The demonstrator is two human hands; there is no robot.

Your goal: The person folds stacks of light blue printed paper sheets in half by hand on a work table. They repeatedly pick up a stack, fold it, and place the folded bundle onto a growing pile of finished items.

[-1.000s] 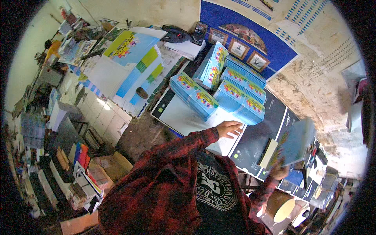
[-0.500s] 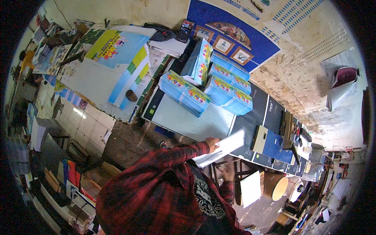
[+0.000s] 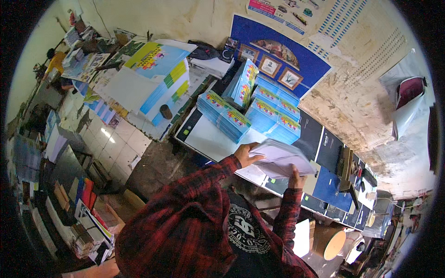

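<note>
A thin stack of white paper sheets (image 3: 283,158) is held up between my two hands, over the near edge of the table. My left hand (image 3: 248,155) grips its left end, thumb on top. At its lower right edge, my right hand (image 3: 297,179) has the thumb raised against the sheets; its other fingers are partly hidden. Just beyond the paper stand piles of blue and yellow printed covers: a long pile (image 3: 222,116) on the left, a leaning bundle (image 3: 244,83) behind it, and more piles (image 3: 273,123) to the right.
On a left-hand table lies a tall stack of large printed sheets (image 3: 160,62) with a dark cylinder (image 3: 165,111) on it. The dark tabletop (image 3: 324,141) runs rightward to a blue board (image 3: 330,181) and a wooden clamp-like tool (image 3: 345,169). A round-topped stool (image 3: 334,244) stands below.
The white sheets have moved up and away from my body, toward the printed piles. My right hand, apart from the paper and blurred before, has risen and now holds its right side.
</note>
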